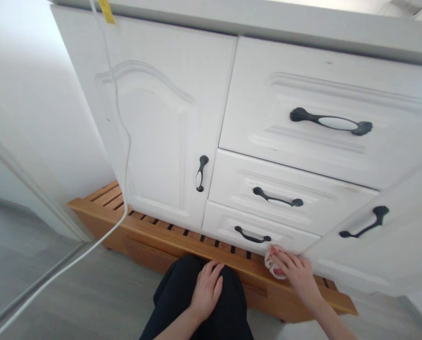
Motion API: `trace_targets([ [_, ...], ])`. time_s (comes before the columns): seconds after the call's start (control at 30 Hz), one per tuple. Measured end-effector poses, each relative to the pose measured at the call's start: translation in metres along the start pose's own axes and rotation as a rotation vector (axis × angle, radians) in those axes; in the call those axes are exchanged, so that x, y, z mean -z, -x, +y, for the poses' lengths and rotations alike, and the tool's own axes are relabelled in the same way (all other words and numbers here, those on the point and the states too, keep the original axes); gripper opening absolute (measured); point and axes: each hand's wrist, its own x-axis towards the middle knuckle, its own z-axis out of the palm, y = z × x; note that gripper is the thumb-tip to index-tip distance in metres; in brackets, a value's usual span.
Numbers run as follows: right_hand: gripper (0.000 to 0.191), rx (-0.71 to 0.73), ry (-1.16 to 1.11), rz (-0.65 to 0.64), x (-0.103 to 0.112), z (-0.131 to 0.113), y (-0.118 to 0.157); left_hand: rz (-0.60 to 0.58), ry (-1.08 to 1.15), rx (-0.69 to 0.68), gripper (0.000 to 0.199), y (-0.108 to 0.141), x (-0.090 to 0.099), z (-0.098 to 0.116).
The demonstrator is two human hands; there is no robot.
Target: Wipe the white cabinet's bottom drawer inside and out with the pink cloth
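My right hand (pixel 296 274) is closed over a crumpled pink-and-white cloth (pixel 271 262). It presses the cloth against the lower edge of the bottom drawer (pixel 285 235), just above the slatted wooden bench (pixel 182 243). Part of the cloth is hidden under my fingers. My left hand (pixel 208 288) lies flat on my knee in dark trousers, fingers stretched out, holding nothing. The bottom drawer's dark handle (pixel 252 236) is a little to the left of the cloth.
Above are a middle drawer (pixel 228 182) and a large top drawer (pixel 313 89), both closed. A cabinet door (pixel 154 141) stands closed on the left, another door (pixel 384 250) on the right. A white cable (pixel 128 151) hangs down and crosses the bench to the floor.
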Motion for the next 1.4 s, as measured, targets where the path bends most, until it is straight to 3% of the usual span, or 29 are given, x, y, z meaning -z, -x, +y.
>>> trace_targets([
  [0.1,0.061,-0.019,-0.085,-0.011,0.014,-0.027,-0.009,0.013,0.021,-0.002,0.039,-0.001,0.002,0.003],
  [0.2,0.063,-0.042,-0.159,0.024,0.044,-0.066,-0.058,0.016,0.044,-0.002,0.038,-0.002,0.003,0.005],
  [0.33,0.06,-0.004,-0.174,0.41,0.067,-0.107,-0.161,-0.003,0.062,0.008,0.038,-0.003,0.002,0.004],
  [0.43,0.06,-0.014,-0.082,0.479,0.05,-0.128,-0.222,-0.028,0.075,0.022,0.04,-0.002,0.001,0.001],
  [0.53,0.055,0.19,-0.002,0.402,0.015,-0.15,-0.246,-0.032,0.083,0.026,0.04,-0.002,0.0,-0.002],
  [0.7,0.057,0.434,-0.048,0.205,-0.038,-0.175,-0.23,-0.039,0.089,0.028,0.04,-0.003,0.0,-0.002],
  [0.83,0.059,0.573,-0.045,0.143,-0.054,-0.17,-0.215,-0.044,0.09,0.034,0.04,-0.003,-0.004,-0.006],
  [1.03,0.056,0.614,-0.066,0.08,-0.049,-0.133,-0.186,-0.04,0.09,0.03,0.04,-0.002,-0.008,-0.01],
  [1.27,0.085,0.432,-0.037,-0.065,-0.022,-0.063,-0.109,-0.019,0.069,0.013,0.039,-0.003,-0.004,-0.008],
  [1.4,0.086,0.321,-0.068,-0.105,-0.006,-0.02,-0.065,-0.026,0.054,0.008,0.039,-0.001,-0.004,-0.009],
])
